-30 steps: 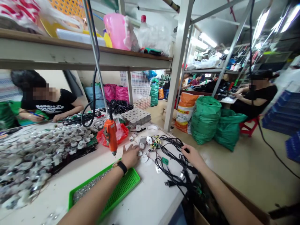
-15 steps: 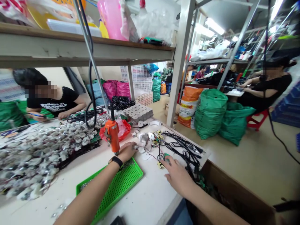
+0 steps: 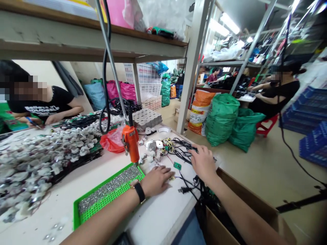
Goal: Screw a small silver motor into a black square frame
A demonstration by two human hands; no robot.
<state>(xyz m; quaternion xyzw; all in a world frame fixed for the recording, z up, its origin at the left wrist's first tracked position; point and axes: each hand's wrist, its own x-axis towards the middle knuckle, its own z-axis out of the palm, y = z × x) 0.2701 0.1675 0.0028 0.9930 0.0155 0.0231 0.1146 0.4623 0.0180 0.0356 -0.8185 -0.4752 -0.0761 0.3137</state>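
Looped, thin black cables [image 3: 182, 145] are strewn near a green rectangular circuit board [image 3: 177, 166]; the left hand [image 3: 156, 180] is spread in grip, the right hand's [image 3: 204, 165] cannot be told.

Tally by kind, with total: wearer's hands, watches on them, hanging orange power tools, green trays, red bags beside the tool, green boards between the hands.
Hands: 2 (left hand, right hand)
Watch: 1
Orange power tool: 1
Green tray: 1
Red bag: 1
Green board: 1
Total: 7
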